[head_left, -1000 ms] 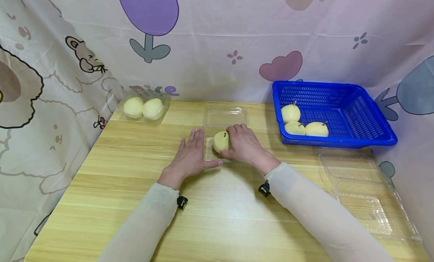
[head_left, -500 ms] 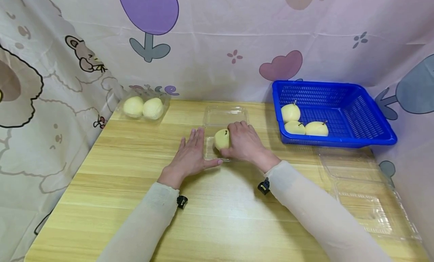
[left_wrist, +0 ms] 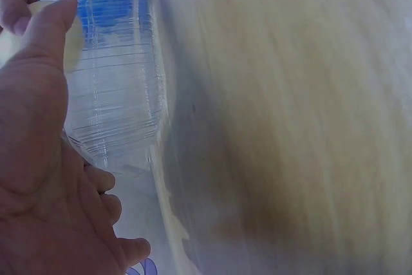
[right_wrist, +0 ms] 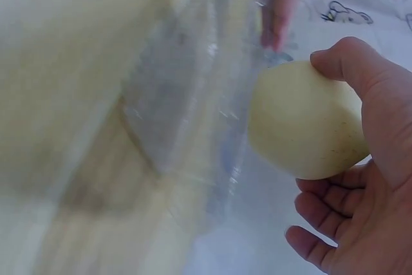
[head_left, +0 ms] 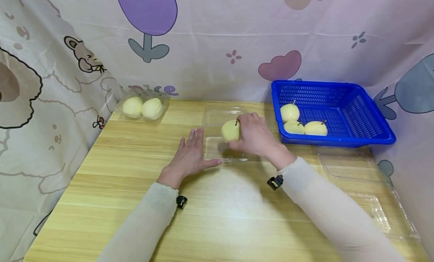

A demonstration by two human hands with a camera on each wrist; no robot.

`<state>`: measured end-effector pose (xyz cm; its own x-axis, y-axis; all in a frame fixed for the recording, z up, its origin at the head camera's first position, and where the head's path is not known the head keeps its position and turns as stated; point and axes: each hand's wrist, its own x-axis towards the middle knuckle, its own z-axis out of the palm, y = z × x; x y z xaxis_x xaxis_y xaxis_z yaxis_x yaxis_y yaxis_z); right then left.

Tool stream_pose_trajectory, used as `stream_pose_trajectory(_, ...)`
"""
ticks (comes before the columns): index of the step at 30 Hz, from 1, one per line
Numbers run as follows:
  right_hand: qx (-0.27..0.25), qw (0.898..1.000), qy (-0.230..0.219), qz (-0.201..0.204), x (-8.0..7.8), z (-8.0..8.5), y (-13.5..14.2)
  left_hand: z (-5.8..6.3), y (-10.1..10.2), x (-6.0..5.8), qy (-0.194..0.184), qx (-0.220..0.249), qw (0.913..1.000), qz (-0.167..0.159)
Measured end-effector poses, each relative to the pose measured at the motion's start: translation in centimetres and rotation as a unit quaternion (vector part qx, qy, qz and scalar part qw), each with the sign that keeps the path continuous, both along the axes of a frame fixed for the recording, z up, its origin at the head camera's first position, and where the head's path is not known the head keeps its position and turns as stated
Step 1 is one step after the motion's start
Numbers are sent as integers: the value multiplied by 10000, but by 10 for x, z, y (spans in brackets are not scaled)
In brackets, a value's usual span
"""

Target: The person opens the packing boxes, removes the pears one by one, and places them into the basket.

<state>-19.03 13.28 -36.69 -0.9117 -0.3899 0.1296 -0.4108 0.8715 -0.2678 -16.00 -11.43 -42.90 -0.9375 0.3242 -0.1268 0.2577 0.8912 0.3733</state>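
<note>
My right hand (head_left: 255, 137) grips a pale yellow pear (head_left: 230, 131), fingers on its far side and thumb on its near side. In the right wrist view the pear (right_wrist: 302, 120) sits between thumb and fingers, apart from the plastic. Below it lies an open clear plastic clamshell box (head_left: 217, 150), its lid (head_left: 220, 115) folded back toward the wall. My left hand (head_left: 189, 152) lies along the box's left side, fingers straight, thumb stretched along the near edge. The left wrist view shows the box's ribbed wall (left_wrist: 116, 88) beside that hand.
A blue basket (head_left: 342, 140) at the back right holds several pears (head_left: 315, 128). Further clear clamshell boxes (head_left: 352, 166) lie open at the right edge. A clear box (head_left: 165, 103) with two pears (head_left: 133, 107) stands back left. A printed curtain (head_left: 203, 66) hangs behind the table.
My right hand has lifted the pear up out of the box and shifted it right and away from me. The left hand has stayed at the box's side.
</note>
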Motion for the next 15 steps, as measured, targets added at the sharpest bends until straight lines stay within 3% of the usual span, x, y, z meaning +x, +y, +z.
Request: stream_pose_trajectory(15,-416,9965,263,-673,-7,43,59,0,0,1,-84,17,10000,22)
